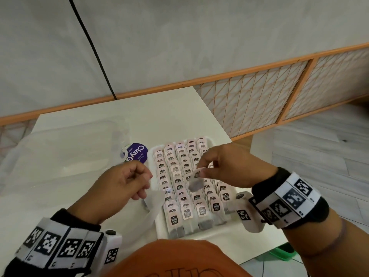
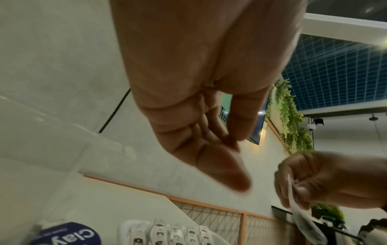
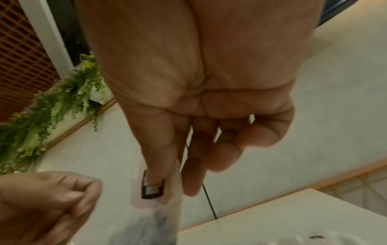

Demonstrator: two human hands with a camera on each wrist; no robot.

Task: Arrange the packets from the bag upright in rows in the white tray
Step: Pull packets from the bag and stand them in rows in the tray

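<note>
The white tray (image 1: 223, 230) sits on the table, filled with rows of upright pink-labelled packets (image 1: 179, 176), also low in the left wrist view (image 2: 176, 235). My right hand (image 1: 200, 170) hovers over the tray's middle and pinches one packet (image 1: 195, 179) by its top between thumb and forefinger; the packet (image 3: 155, 195) hangs down. My left hand (image 1: 143, 182) is just left of the tray, fingers curled, with nothing visible in it (image 2: 220, 149). The clear plastic bag (image 1: 69, 152) with a purple label (image 1: 137, 154) lies to the left.
The white table (image 1: 169, 116) ends just right of the tray. An orange lattice rail (image 1: 259, 96) runs behind it. A green stool (image 1: 279, 252) stands at the lower right. A clear strip of bag plastic (image 1: 153, 202) lies along the tray's left rim.
</note>
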